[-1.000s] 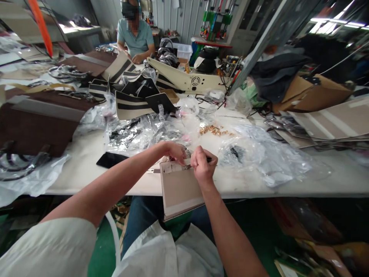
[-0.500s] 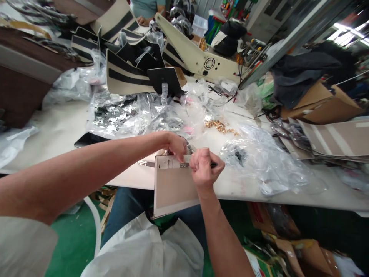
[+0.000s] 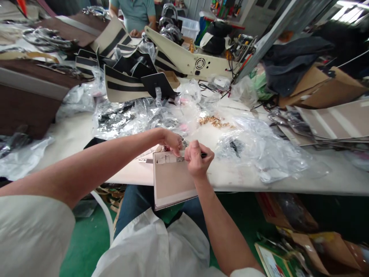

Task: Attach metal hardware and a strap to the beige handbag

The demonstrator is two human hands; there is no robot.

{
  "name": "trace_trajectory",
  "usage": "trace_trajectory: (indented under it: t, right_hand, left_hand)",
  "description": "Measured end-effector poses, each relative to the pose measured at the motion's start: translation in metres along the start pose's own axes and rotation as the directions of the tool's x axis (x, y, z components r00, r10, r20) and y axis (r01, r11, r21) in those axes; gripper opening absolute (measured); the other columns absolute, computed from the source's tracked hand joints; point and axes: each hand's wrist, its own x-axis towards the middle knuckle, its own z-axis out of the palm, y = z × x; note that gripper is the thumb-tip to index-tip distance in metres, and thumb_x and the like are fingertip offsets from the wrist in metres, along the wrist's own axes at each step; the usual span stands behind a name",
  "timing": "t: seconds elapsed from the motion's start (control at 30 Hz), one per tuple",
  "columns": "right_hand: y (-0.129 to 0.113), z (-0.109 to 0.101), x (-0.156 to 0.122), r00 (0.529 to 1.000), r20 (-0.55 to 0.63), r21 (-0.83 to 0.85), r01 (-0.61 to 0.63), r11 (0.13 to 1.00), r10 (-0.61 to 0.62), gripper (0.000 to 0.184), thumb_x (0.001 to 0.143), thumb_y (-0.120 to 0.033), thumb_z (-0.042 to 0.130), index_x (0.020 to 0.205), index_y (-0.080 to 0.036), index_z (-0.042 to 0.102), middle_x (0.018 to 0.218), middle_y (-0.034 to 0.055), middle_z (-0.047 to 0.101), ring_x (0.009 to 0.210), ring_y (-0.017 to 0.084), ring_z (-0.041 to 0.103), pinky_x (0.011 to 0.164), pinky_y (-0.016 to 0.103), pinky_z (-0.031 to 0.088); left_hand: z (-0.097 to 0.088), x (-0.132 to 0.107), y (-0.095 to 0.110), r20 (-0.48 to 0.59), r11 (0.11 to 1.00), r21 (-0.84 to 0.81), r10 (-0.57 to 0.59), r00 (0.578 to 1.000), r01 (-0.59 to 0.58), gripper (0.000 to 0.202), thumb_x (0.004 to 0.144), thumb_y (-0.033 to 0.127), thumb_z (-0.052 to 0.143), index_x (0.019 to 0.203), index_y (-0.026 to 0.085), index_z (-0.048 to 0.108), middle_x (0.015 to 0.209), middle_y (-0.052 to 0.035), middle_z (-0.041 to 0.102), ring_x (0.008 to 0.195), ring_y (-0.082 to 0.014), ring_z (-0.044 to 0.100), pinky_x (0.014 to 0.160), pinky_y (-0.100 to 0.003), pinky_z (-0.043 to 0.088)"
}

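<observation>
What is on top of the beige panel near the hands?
On the panel, a pale strip runs along the upper edge, and a metal piece shows between the left hand and right hand. What the right hand covers cannot be seen.

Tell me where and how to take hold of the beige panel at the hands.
Pinch the beige panel by its lower left corner, coming from the person's left, probably thumb on top and fingers beneath. It is flat with straight edges, and that corner juts past the front edge of the table, while the left hand and right hand crowd its upper edge.
</observation>
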Motion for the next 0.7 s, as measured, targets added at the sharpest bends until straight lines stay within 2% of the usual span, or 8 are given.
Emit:
trace_trajectory:
  t: [0.07,0.2,0.3,0.47,0.7]
  right_hand:
    - [0.001,0.000,-0.003,1.000,-0.004,-0.008,0.011,1.000,-0.011,0.072,0.111,-0.069,0.064,0.060,-0.025,0.041,0.054,-0.0028,0.039,0.049,0.013,0.040,0.051,0.033,0.033]
    - [0.004,0.001,-0.002,0.999,-0.032,0.020,-0.003,1.000,0.004,0.071,0.112,-0.065,0.066,0.058,-0.024,0.044,0.053,-0.0029,0.040,0.049,0.012,0.040,0.052,0.033,0.033]
    - [0.003,0.000,0.007,0.997,-0.056,0.142,-0.040,0.989,0.048,0.070,0.109,-0.063,0.072,0.058,-0.025,0.044,0.052,-0.0042,0.038,0.045,0.012,0.038,0.048,0.033,0.029]
    - [-0.004,-0.006,0.020,0.989,-0.046,0.367,-0.116,0.923,0.142,0.074,0.104,-0.061,0.080,0.056,-0.025,0.037,0.049,-0.0076,0.030,0.038,0.009,0.027,0.039,0.031,0.019]
    - [-0.009,-0.004,0.024,0.977,0.031,0.304,-0.209,0.930,0.209,0.078,0.098,-0.070,0.083,0.055,-0.025,0.036,0.048,-0.0076,0.029,0.038,0.008,0.027,0.037,0.029,0.016]
  left_hand:
    - [0.001,0.000,0.001,-0.026,1.000,0.014,-0.021,0.999,0.022,0.041,0.052,0.028,0.102,0.069,0.018,0.066,0.061,0.0013,0.054,0.063,-0.0174,0.049,0.055,-0.028,0.038]
    - [0.006,0.000,0.002,-0.084,1.000,0.020,-0.019,0.996,0.021,0.042,0.052,0.028,0.099,0.063,0.019,0.059,0.061,0.0020,0.052,0.062,-0.0153,0.045,0.054,-0.027,0.034]
    - [0.010,-0.001,0.002,-0.101,1.000,0.006,-0.017,0.995,0.018,0.042,0.053,0.030,0.097,0.061,0.020,0.058,0.059,0.0029,0.048,0.060,-0.0147,0.042,0.054,-0.028,0.030]
    - [0.011,-0.002,0.004,-0.117,0.998,0.042,-0.036,0.992,0.042,0.056,0.047,0.040,0.108,0.057,0.020,0.056,0.056,0.0030,0.045,0.058,-0.0145,0.039,0.054,-0.030,0.027]
    - [0.011,-0.003,0.008,-0.123,0.994,0.107,-0.019,0.992,0.032,0.045,0.057,0.029,0.098,0.055,0.021,0.054,0.056,0.0025,0.044,0.059,-0.0152,0.039,0.055,-0.030,0.030]
